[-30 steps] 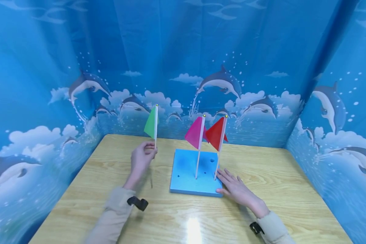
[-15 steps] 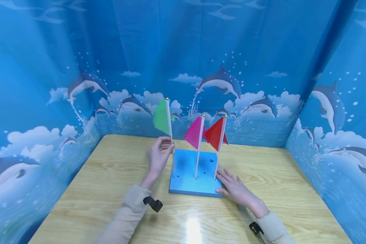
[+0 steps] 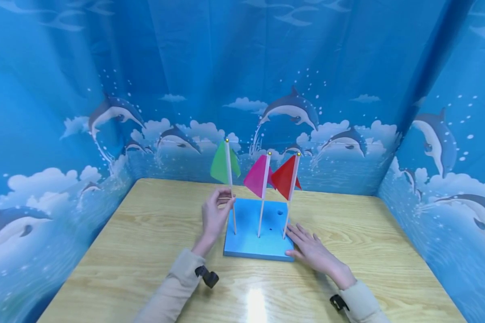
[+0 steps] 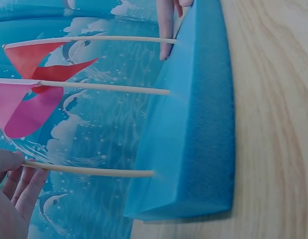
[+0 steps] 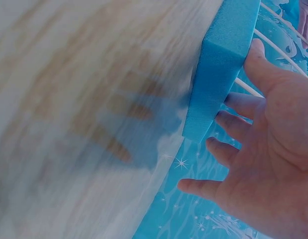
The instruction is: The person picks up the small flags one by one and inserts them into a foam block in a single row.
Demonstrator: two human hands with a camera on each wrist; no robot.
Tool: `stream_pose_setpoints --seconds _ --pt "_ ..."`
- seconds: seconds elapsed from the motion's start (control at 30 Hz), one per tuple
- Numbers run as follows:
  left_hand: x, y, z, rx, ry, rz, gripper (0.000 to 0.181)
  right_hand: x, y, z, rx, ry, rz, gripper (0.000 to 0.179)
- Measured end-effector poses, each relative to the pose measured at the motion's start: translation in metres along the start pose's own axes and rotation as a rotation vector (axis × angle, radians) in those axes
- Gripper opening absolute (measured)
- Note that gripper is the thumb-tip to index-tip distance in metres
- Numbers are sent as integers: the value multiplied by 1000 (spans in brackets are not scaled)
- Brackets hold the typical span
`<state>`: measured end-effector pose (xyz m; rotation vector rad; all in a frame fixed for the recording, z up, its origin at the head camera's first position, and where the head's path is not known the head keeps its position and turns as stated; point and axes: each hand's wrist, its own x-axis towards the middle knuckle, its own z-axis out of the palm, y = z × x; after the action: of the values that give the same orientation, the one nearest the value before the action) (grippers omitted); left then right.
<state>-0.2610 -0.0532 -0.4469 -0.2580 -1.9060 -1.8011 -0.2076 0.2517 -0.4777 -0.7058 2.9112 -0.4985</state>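
Observation:
A blue foam block (image 3: pixel 246 247) lies on the table with three small flags on sticks standing in it. The green flag (image 3: pixel 221 167) is at the left, and its stick's lower end meets the block's top. My left hand (image 3: pixel 216 216) pinches that stick (image 4: pixel 99 171) below the cloth, between thumb and fingertips. In the middle stands the pink flag (image 3: pixel 257 176), and the red flag (image 3: pixel 284 177) is at the right. My right hand (image 3: pixel 313 251) rests against the block's right edge with fingers spread; in the right wrist view its thumb and fingers (image 5: pixel 233 124) touch the foam.
Holes (image 3: pixel 280 212) show in the block's top behind and between the sticks. The wooden table (image 3: pixel 347 215) runs back to a blue curtain (image 3: pixel 242 67) printed with dolphins, which also hangs along both sides.
My left hand has carried the green flag rightward from beside the block to over it, then lowered it until the stick meets the block's left part. My right hand has stayed in place.

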Motion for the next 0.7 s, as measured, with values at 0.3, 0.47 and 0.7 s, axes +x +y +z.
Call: stream_pose_setpoints --seconds 0.3,0.47,0.7 --pt "-8 -1 0 41 -48 -11 21 -1 -1 -1 15 -3 4 71" --pt "-14 -3 2 109 -86 -16 18 -1 -1 -2 23 -10 6 71" --pt "-16 -4 2 148 -94 -17 20 -1 -2 -3 26 -11 10 71"
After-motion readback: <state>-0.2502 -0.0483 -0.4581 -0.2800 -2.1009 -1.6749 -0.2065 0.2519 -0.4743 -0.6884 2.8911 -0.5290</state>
